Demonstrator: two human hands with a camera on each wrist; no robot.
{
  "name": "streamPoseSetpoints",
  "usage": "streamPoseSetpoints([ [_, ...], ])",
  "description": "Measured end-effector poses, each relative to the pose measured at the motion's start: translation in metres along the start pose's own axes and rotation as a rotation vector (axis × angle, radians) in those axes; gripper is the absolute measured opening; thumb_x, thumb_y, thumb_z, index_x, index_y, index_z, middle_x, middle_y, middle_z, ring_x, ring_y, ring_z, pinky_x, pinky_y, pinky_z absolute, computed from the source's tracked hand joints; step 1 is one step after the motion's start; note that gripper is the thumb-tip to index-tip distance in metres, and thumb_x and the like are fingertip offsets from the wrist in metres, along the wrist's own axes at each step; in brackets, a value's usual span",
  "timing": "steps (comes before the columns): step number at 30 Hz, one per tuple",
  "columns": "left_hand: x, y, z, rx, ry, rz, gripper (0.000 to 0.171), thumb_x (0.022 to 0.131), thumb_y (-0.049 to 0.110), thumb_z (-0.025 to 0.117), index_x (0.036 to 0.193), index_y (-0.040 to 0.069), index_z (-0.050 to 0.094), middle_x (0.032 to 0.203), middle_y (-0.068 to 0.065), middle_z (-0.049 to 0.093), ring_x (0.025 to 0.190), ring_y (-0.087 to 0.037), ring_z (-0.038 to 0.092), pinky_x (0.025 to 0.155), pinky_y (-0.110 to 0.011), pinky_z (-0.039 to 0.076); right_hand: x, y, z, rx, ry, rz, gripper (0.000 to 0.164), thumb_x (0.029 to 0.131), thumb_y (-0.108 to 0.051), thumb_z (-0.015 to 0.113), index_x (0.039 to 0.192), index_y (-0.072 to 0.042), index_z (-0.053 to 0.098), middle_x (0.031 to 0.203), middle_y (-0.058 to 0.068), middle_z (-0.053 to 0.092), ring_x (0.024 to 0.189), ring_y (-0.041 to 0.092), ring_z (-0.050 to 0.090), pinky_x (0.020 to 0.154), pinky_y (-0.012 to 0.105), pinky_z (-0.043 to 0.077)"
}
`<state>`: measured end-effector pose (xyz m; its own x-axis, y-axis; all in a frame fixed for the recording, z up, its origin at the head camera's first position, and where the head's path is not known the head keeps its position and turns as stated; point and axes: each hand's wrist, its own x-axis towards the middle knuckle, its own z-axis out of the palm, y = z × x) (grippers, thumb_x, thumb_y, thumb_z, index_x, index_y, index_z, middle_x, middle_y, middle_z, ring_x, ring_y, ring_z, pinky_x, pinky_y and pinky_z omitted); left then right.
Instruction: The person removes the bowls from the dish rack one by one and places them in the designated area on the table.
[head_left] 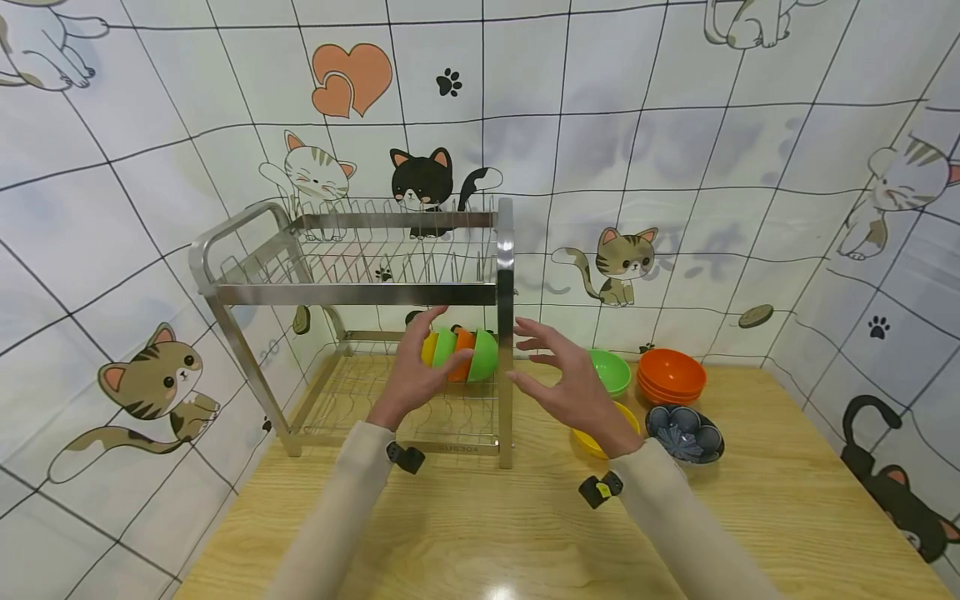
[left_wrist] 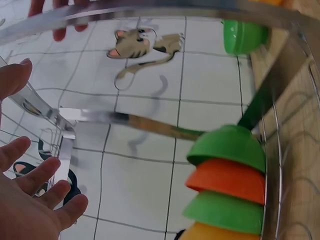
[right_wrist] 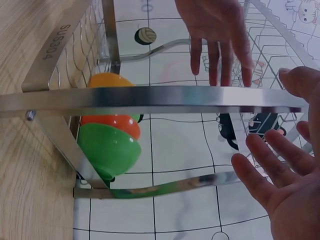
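A two-tier metal dish rack (head_left: 360, 294) stands on the wooden table. In its lower tier, several bowls stand on edge in a row: a yellow bowl (left_wrist: 215, 232), two green ones, the outer one (right_wrist: 110, 150) nearest the post, and an orange bowl (left_wrist: 227, 180) between the greens. My left hand (head_left: 420, 371) is in front of these bowls, partly covering them, with its fingers spread and nothing held. Across the rack's right post, my right hand (head_left: 573, 392) hovers with fingers loosely bent and apart, holding nothing. The two palms roughly face each other.
Right of the rack, a green bowl (head_left: 611, 372), a yellow bowl (head_left: 626, 417) partly behind my right forearm, stacked orange bowls (head_left: 671, 372) and a dark patterned dish (head_left: 686, 435) sit on the table (head_left: 480, 525). Cat-print tiled sheeting (head_left: 712, 292) stands behind.
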<state>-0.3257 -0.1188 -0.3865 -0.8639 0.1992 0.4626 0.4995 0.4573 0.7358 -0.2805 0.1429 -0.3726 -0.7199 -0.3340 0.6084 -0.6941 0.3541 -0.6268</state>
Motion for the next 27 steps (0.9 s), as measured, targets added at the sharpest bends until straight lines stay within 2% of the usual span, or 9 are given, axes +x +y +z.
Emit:
streamPoseSetpoints([
  [6, 0.005, -0.023, -0.007, 0.042, 0.013, -0.027, 0.081, 0.093, 0.040, 0.075, 0.160, 0.018, 0.034, 0.165, -0.006, 0.034, 0.150, -0.035, 0.035, 0.120, -0.062, 0.032, 0.007, -0.001, 0.010, 0.042, 0.044, -0.013, 0.062, 0.093, -0.012, 0.077, 0.149, -0.011, 0.049, 0.131, 0.008, 0.068, 0.118, 0.025, 0.067, 0.096, 0.039, 0.060],
  [12, 0.012, -0.046, -0.011, 0.030, 0.041, -0.062, 0.077, 0.096, 0.037, 0.074, 0.159, 0.018, 0.035, 0.163, -0.006, 0.036, 0.148, -0.032, 0.037, 0.120, -0.058, 0.034, 0.009, -0.002, 0.016, -0.003, 0.123, -0.019, 0.045, 0.094, -0.009, 0.074, 0.136, -0.006, 0.057, 0.109, 0.008, 0.072, 0.100, 0.021, 0.070, 0.084, 0.034, 0.063],
  [16, 0.015, -0.063, -0.013, 0.025, 0.045, -0.078, 0.075, 0.097, 0.039, 0.071, 0.160, 0.021, 0.033, 0.164, -0.007, 0.036, 0.150, -0.030, 0.035, 0.122, -0.057, 0.032, 0.010, -0.003, 0.018, -0.024, 0.149, 0.001, 0.037, 0.095, -0.010, 0.073, 0.129, -0.008, 0.059, 0.104, 0.006, 0.072, 0.094, 0.018, 0.070, 0.080, 0.031, 0.063],
  [19, 0.016, -0.073, -0.015, 0.021, 0.048, -0.086, 0.075, 0.098, 0.039, 0.070, 0.159, 0.018, 0.034, 0.162, -0.013, 0.037, 0.149, -0.032, 0.036, 0.121, -0.058, 0.032, 0.010, -0.003, 0.019, -0.022, 0.145, 0.005, 0.035, 0.095, -0.009, 0.073, 0.128, -0.008, 0.059, 0.103, 0.006, 0.071, 0.094, 0.018, 0.070, 0.080, 0.031, 0.063],
  [22, 0.018, -0.082, -0.017, 0.012, 0.048, -0.130, 0.074, 0.098, 0.039, 0.070, 0.159, 0.016, 0.035, 0.161, -0.017, 0.038, 0.149, -0.035, 0.037, 0.121, -0.058, 0.033, 0.011, -0.004, 0.020, -0.019, 0.131, 0.011, 0.034, 0.096, -0.010, 0.072, 0.127, -0.009, 0.059, 0.103, 0.005, 0.070, 0.093, 0.017, 0.069, 0.080, 0.030, 0.063],
  [27, 0.024, -0.093, -0.018, -0.004, 0.028, -0.257, 0.074, 0.099, 0.038, 0.069, 0.160, 0.016, 0.033, 0.158, -0.019, 0.041, 0.148, -0.038, 0.038, 0.120, -0.058, 0.034, 0.012, -0.005, 0.021, -0.025, 0.105, 0.031, 0.033, 0.097, -0.013, 0.071, 0.128, -0.011, 0.058, 0.102, 0.004, 0.069, 0.092, 0.015, 0.067, 0.080, 0.030, 0.063],
])
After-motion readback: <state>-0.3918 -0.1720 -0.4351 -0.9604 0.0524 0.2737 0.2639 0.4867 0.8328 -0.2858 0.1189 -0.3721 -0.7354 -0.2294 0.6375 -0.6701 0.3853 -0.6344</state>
